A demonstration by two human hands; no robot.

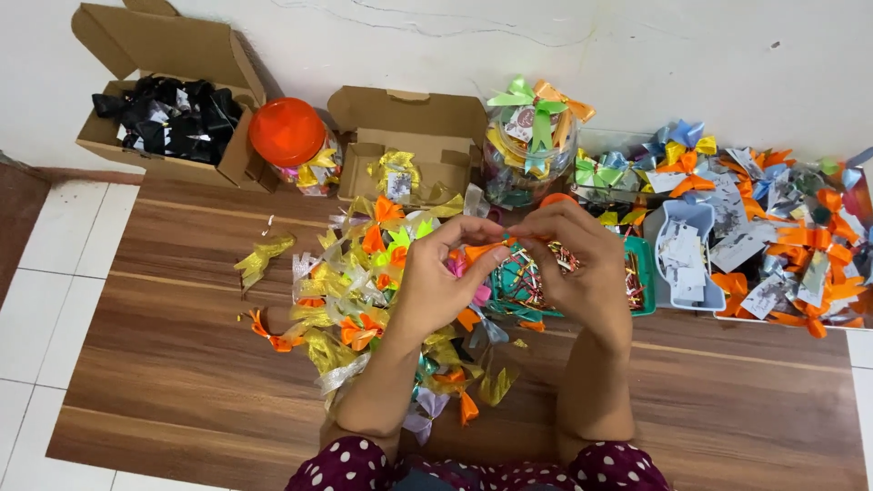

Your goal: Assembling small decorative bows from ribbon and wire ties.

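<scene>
My left hand (436, 282) and my right hand (577, 264) are raised together over a low wooden table (182, 300). Both pinch the same small orange ribbon bow (486, 247), fingertips touching at its middle. Under my hands lies a heap of small ribbon bows (359, 291) in gold, orange, green and white. Just behind my right hand, a teal tray (641, 273) holds thin shiny twist ties (527, 273).
At the back left stands an open cardboard box (227, 145) of black bows, then a jar with an orange lid (287, 132), a smaller open box (414, 127), and a clear jar (532, 145) of bows. A pile of carded bows (773, 245) and a pale blue tray (687, 218) fill the right.
</scene>
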